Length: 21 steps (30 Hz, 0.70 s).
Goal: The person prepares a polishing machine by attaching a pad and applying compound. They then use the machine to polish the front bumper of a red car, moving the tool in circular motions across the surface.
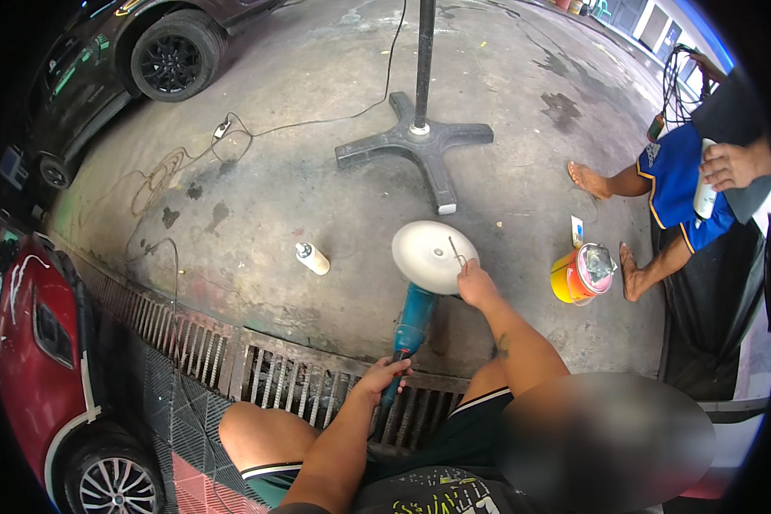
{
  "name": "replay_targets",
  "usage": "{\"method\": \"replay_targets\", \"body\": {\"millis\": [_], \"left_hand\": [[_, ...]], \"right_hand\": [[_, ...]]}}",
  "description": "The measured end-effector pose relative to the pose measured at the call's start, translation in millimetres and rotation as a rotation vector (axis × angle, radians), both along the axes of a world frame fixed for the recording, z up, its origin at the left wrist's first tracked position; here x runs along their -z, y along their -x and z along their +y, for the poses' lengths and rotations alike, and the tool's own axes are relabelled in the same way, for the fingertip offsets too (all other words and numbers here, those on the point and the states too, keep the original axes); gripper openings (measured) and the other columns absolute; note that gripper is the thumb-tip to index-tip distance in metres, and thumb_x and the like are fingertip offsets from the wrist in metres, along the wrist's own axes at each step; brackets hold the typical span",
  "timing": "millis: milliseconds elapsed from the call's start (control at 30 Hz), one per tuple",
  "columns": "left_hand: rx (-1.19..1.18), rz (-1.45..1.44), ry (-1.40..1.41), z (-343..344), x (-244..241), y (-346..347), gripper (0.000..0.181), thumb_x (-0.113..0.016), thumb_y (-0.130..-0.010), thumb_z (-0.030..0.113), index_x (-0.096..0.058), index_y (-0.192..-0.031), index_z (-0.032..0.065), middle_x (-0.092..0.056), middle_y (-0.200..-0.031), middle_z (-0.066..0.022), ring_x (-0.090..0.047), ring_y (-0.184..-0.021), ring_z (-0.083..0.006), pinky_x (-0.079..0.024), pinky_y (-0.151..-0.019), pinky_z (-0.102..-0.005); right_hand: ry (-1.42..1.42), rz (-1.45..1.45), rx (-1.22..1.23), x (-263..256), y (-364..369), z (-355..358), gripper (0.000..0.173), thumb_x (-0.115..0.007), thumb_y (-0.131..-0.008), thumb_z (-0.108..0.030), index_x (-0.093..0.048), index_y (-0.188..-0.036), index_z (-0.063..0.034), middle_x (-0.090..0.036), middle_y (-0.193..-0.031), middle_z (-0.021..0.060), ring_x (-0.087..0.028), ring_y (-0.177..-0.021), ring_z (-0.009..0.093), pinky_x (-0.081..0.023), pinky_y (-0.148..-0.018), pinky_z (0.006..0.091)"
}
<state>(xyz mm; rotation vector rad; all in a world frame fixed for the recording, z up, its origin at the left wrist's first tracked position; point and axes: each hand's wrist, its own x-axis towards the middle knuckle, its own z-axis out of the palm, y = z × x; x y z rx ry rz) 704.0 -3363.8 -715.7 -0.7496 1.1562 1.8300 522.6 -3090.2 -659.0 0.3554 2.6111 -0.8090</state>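
My left hand (pixel 383 379) is closed around the rear handle of a teal electric polisher (pixel 415 315). The machine stands out in front of me, its round pale polishing pad (pixel 424 254) facing up. At the pad's right edge, my right hand (pixel 477 283) grips a thin metal tool (pixel 457 252), whose bent end lies over the pad's face. Which tool it is cannot be told. A white bottle (pixel 313 259) stands on the concrete to the left of the pad.
A slotted metal drain grate (pixel 295 385) runs below the polisher. Ahead stands a cross-shaped stand base (pixel 417 144). At right are a yellow and red bucket (pixel 572 276) and a person in blue shorts (pixel 671 173). A red car (pixel 45 340) and power cords lie left.
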Motion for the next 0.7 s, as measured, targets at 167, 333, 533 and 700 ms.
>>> {"method": "replay_targets", "body": {"millis": [167,333,533,700], "left_hand": [[-0.003,-0.009,-0.045,1,2,0,0.043,-0.078,-0.096,0.023,-0.050,-0.124,0.0088,-0.069,-0.099,-0.0090,-0.060,-0.063,-0.0121,-0.053,-0.050,-0.0274],[-0.002,-0.020,-0.069,0,1,1,0.043,-0.078,-0.096,0.021,-0.049,-0.126,0.0097,-0.068,-0.098,-0.0077,-0.060,-0.063,-0.0118,-0.053,-0.051,-0.0266],[-0.008,-0.027,-0.095,-2,3,2,0.049,-0.080,-0.094,0.019,-0.050,-0.131,0.0090,-0.067,-0.098,-0.0072,-0.061,-0.066,-0.0127,-0.053,-0.052,-0.0272],[-0.001,-0.016,-0.074,-1,3,2,0.048,-0.080,-0.094,0.020,-0.050,-0.131,0.0087,-0.067,-0.098,-0.0074,-0.061,-0.066,-0.0125,-0.053,-0.052,-0.0271]], "right_hand": [[-0.015,0.049,-0.007,15,0,2,0.041,-0.048,-0.097,-0.023,-0.049,-0.127,0.0041,-0.067,-0.121,0.0331,-0.064,-0.117,0.048,-0.050,-0.101,0.0542],[-0.007,0.083,-0.011,19,0,7,0.039,-0.048,-0.096,-0.022,-0.050,-0.126,0.0041,-0.068,-0.118,0.0333,-0.065,-0.115,0.049,-0.050,-0.100,0.0543],[0.024,0.096,0.020,27,2,9,0.037,-0.049,-0.096,-0.022,-0.050,-0.124,0.0034,-0.068,-0.115,0.0334,-0.065,-0.113,0.049,-0.050,-0.099,0.0537],[0.025,0.104,-0.031,26,2,6,0.038,-0.049,-0.096,-0.022,-0.050,-0.124,0.0028,-0.069,-0.114,0.0331,-0.066,-0.111,0.049,-0.050,-0.098,0.0534]]}}
